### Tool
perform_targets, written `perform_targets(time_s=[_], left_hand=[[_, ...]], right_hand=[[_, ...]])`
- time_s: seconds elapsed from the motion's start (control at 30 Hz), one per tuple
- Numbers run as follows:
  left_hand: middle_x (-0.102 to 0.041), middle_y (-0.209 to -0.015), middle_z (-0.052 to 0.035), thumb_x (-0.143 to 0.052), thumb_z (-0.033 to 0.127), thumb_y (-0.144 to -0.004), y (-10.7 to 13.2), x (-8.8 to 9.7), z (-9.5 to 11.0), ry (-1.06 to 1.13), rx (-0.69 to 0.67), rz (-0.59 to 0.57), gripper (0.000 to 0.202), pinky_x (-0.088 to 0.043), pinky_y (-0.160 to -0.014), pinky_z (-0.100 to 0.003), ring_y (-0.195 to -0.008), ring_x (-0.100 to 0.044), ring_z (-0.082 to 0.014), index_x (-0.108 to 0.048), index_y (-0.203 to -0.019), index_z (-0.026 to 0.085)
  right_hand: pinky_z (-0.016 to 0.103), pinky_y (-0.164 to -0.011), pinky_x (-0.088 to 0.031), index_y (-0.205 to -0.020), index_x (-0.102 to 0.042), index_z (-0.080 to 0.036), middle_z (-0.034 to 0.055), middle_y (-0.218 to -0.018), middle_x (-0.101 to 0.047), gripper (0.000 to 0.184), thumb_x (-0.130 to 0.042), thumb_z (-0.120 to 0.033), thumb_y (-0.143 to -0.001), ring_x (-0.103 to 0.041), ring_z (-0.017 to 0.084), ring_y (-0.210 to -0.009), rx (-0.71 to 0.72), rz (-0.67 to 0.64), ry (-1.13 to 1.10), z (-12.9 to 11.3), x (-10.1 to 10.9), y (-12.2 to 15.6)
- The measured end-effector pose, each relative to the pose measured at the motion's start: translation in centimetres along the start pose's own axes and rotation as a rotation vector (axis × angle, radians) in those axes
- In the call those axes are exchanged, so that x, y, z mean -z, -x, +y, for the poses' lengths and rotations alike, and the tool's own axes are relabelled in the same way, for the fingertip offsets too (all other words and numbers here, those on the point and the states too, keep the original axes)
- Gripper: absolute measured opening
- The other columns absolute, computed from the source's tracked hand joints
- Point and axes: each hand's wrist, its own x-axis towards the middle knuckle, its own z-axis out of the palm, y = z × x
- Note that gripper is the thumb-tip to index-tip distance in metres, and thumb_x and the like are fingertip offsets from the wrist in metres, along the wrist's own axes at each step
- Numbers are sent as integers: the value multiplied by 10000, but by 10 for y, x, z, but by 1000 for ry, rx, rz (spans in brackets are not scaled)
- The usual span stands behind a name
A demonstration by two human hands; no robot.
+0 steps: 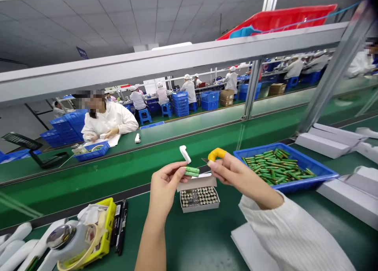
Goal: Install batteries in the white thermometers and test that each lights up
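Note:
My left hand (165, 184) is closed on a small bundle of green batteries (191, 171), held above an open grey box of batteries (199, 196) on the green bench. My right hand (233, 176) is pinched around a small blade tool, its tip (204, 160) pointing at the bundle; the index finger wears a yellow finger cot (217, 154). The two hands are a few centimetres apart. A white sleeve covers my right forearm.
A blue tray (298, 183) of green batteries stands to the right. White boxes (330, 139) lie at the far right. A yellow bin (104, 239), black pens and a tape dispenser sit at the left. A white part (185, 153) rides the conveyor belt. A person works opposite.

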Motion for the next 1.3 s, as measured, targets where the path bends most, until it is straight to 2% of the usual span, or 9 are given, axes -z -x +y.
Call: perform_targets(time_s=[0.07, 0.27, 0.6, 0.8, 0.9, 1.0, 1.07, 1.2, 1.3], left_hand=[[-724, -774, -68, -735, 344, -710, 0, 2, 1, 117, -17, 81, 284, -570, -620, -263, -645, -686, -175, -711, -896, 130], [-719, -697, -63, -801, 326, -638, 0, 3, 0, 243, -81, 146, 291, -578, -573, -248, -619, -693, -188, -716, -836, 131], [-704, -630, -27, -806, 256, -631, 6, -10, 2, 207, -92, 35, 196, -564, -528, -215, -523, -659, -144, -740, -793, 168], [-697, -615, -18, -793, 206, -637, 9, -12, 5, 165, -63, 15, 157, -566, -538, -219, -531, -653, -137, -738, -779, 169], [-700, -655, -20, -791, 201, -637, 11, -16, 7, 122, -59, 6, 146, -566, -560, -213, -579, -660, -138, -730, -766, 167], [-694, -703, -20, -814, 203, -598, 12, -23, 5, 128, -92, 75, 177, -554, -582, -197, -629, -655, -134, -706, -733, 164], [-687, -710, -18, -819, 202, -589, 13, -26, 2, 116, -121, 89, 178, -546, -581, -187, -651, -654, -134, -695, -711, 165], [-688, -715, -12, -789, 210, -636, 13, -20, -1, -5, -128, 63, 132, -543, -573, -187, -655, -651, -133, -696, -724, 180], [-698, -737, -2, -751, 203, -676, 12, -4, 4, -218, -164, 8, 67, -547, -619, -189, -680, -651, -131, -699, -718, 201]], right_hand=[[192, -448, -277, -873, -465, -176, -76, -587, -328, 398, -459, -573, -882, -316, 70, -483, 32, -24, -90, -4, -11, 2], [278, -723, -461, -938, -592, -168, 46, -884, -579, 330, -514, -485, -887, -565, 177, -832, 5, -8, -30, -1, -23, 12], [267, -774, -501, -1058, -636, -163, 67, -989, -679, 271, -538, -362, -903, -633, 194, -901, 40, -48, -61, -5, -35, 16], [298, -829, -496, -976, -650, -162, 59, -929, -680, 245, -572, -375, -880, -634, 185, -872, 59, 21, -223, -3, -38, 15], [276, -717, -499, -845, -620, -154, 33, -763, -634, 282, -584, -433, -860, -607, 157, -735, 33, 74, -263, 0, -40, 14], [215, -477, -358, -673, -529, -157, -39, -523, -436, 389, -546, -496, -863, -424, 88, -489, 12, 80, -180, 3, -40, 13], [215, -459, -285, -679, -530, -150, -45, -530, -396, 399, -539, -507, -858, -354, 78, -486, 15, 79, -145, 4, -39, 11], [236, -517, -330, -730, -584, -124, -2, -621, -491, 367, -576, -478, -824, -428, 113, -579, -5, 141, -85, 7, -37, 10], [234, -491, -316, -684, -573, -136, -15, -568, -469, 350, -580, -452, -834, -403, 99, -530, 85, 391, 34, 9, -25, 11]])
